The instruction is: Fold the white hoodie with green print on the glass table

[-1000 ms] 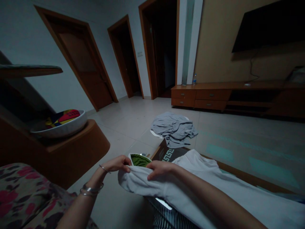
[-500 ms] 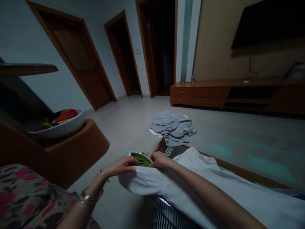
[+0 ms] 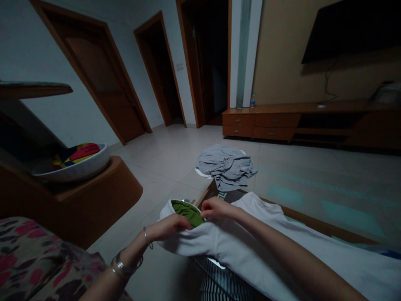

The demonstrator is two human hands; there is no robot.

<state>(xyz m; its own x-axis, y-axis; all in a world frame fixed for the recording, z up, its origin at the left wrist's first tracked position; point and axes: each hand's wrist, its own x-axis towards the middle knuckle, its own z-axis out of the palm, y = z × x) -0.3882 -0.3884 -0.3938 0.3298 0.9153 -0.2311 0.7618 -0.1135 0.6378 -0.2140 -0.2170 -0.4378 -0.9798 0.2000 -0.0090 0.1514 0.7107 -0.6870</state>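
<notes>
A white garment (image 3: 266,238) lies stretched out over the low table, one end hanging past its near-left corner. At that end is a rounded opening, hood-like in shape, with green cloth (image 3: 184,211) showing inside. My left hand (image 3: 172,225) grips the near edge of this opening, its fingertips partly hidden in the cloth. On the opening's right side, my right hand (image 3: 216,207) pinches the rim between thumb and fingers. Bracelets circle my left wrist.
A grey garment (image 3: 224,165) lies crumpled beyond the table corner (image 3: 209,190). At left, a white basin (image 3: 94,165) with colourful cloth stands on a brown wooden armrest (image 3: 125,179). A striped object (image 3: 219,284) is under the white garment. A TV cabinet (image 3: 260,121) lines the far wall.
My left hand has moved right and slightly down along the opening's edge. The opening is wider, with more of the green cloth showing. My right hand stays near the same spot.
</notes>
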